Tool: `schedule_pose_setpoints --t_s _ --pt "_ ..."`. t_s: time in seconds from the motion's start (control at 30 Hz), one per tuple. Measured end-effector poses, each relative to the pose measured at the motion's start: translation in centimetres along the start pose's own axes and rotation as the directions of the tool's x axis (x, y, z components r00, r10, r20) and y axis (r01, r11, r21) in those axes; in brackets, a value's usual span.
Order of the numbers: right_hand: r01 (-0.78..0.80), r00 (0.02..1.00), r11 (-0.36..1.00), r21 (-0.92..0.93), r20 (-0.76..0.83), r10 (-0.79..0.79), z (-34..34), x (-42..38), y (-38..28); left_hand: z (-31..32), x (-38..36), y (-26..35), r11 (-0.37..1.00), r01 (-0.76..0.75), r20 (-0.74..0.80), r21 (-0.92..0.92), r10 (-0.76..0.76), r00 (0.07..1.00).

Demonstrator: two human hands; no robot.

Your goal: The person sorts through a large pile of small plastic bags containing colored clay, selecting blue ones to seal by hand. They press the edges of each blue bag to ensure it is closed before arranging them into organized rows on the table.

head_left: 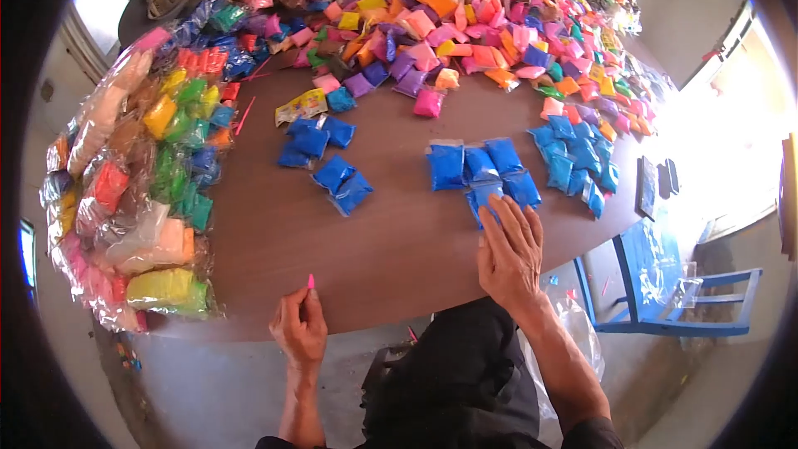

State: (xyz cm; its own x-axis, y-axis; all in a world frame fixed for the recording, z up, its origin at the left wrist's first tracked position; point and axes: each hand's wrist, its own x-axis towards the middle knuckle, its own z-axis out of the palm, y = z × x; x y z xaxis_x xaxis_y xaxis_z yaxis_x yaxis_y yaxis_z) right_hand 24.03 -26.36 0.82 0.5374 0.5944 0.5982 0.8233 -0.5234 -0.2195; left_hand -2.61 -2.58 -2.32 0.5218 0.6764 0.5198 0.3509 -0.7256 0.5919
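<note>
My left hand [300,328] is closed at the table's front edge, with the tip of a small pink stick [312,281] poking up between thumb and finger. The rest of that stick is hidden in the fist. My right hand [513,251] lies with fingers stretched out over the lowest blue packet [485,192] of a small group, covering part of it. Around it sit other small clear bags with blue filling, such as a blue packet [446,166] and a blue packet [521,188]. Farther left lies another cluster of blue packets [309,141].
A big heap of colourful packets [432,17] covers the back of the brown table [274,233]. Bagged bundles [158,166] line the left side. Lighter blue packets [573,154] lie at right, near a dark phone-like object [646,187]. A blue chair [640,274] stands right.
</note>
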Motion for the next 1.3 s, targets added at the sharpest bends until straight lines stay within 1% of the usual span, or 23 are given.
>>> schedule_pose_setpoints --t_s 0.03,0.13,0.17,0.23,0.27,0.33,0.37,0.47,0.57,0.7,0.77,0.87,0.97,1.07,1.1,1.17,1.2,1.23,1.3 --pt "0.026 0.999 0.999 0.035 0.018 -0.027 -0.6 0.4 -0.9 0.1 0.1 0.2 1.000 -0.020 -0.012 0.001 0.020 1.000" --pt "0.113 0.991 0.974 0.194 0.044 -0.124 0.4 1.3 -2.9 -0.2 0.2 0.4 1.000 0.002 0.022 0.022 -0.003 1.000" --pt "0.159 0.985 0.963 0.218 0.039 -0.171 0.8 1.8 -3.6 -0.2 0.4 0.4 0.999 -0.025 0.004 0.031 0.025 1.000" --pt "0.169 0.980 0.939 0.299 0.053 -0.193 2.6 2.6 -4.9 0.1 0.5 0.5 0.996 -0.083 -0.024 0.031 0.084 0.996" --pt "0.172 0.977 0.927 0.333 0.062 -0.203 3.5 3.1 -5.5 0.2 0.2 0.3 0.998 -0.061 -0.007 0.027 0.062 0.998" --pt "0.207 0.969 0.916 0.344 0.059 -0.242 4.9 4.8 -6.8 -0.1 -0.3 -0.4 1.000 -0.017 0.029 0.024 0.016 0.999" --pt "0.225 0.964 0.908 0.352 0.057 -0.261 5.7 5.7 -7.4 0.1 -0.2 -0.2 0.999 -0.041 0.008 0.005 0.041 0.999" --pt "0.269 0.956 0.898 0.349 0.018 -0.293 8.6 7.8 -8.2 0.1 -0.2 -0.4 0.999 -0.049 0.006 0.014 0.049 0.999" --pt "0.249 0.960 0.906 0.343 0.033 -0.277 10.9 8.7 -8.3 0.0 -0.3 -0.2 0.999 -0.036 0.010 0.018 0.036 0.999" --pt "0.212 0.965 0.900 0.382 0.064 -0.254 11.8 8.2 -7.8 0.1 -0.4 -0.3 0.998 -0.049 -0.003 0.030 0.049 0.999" --pt "0.198 0.965 0.893 0.403 0.077 -0.249 11.5 7.2 -7.5 0.0 -0.4 -0.2 0.999 -0.032 0.005 0.034 0.032 0.999" --pt "0.242 0.965 0.893 0.380 0.003 -0.263 9.9 5.7 -7.9 0.3 -0.6 -0.7 0.996 -0.069 -0.031 0.057 0.070 0.997" --pt "0.181 0.974 0.895 0.407 0.052 -0.220 6.6 2.9 -9.0 0.3 -0.2 -0.3 0.995 -0.095 -0.055 0.038 0.097 0.994" --pt "0.178 0.977 0.906 0.384 0.039 -0.208 4.4 0.6 -9.4 0.1 0.2 0.5 0.992 -0.104 -0.054 0.078 0.108 0.993" --pt "0.138 0.982 0.906 0.401 0.068 -0.179 3.7 -0.2 -9.6 0.1 -0.2 0.1 0.996 -0.052 -0.042 0.067 0.055 0.998" --pt "0.060 0.984 0.902 0.428 0.125 -0.125 2.4 -1.4 -10.0 0.2 -0.4 0.0 0.999 -0.003 -0.026 0.052 0.004 1.000" --pt "0.049 0.985 0.898 0.438 0.127 -0.116 2.0 -2.0 -10.2 0.3 -0.3 -0.1 0.999 0.018 -0.025 0.044 -0.017 1.000" --pt "0.044 0.987 0.893 0.448 0.121 -0.109 1.6 -2.3 -10.3 0.5 -0.4 -0.4 0.999 -0.002 -0.048 0.049 0.004 0.999" --pt "0.050 0.987 0.889 0.454 0.116 -0.115 1.3 -2.1 -10.6 0.3 -0.1 -0.3 1.000 0.013 -0.026 0.028 -0.012 1.000"
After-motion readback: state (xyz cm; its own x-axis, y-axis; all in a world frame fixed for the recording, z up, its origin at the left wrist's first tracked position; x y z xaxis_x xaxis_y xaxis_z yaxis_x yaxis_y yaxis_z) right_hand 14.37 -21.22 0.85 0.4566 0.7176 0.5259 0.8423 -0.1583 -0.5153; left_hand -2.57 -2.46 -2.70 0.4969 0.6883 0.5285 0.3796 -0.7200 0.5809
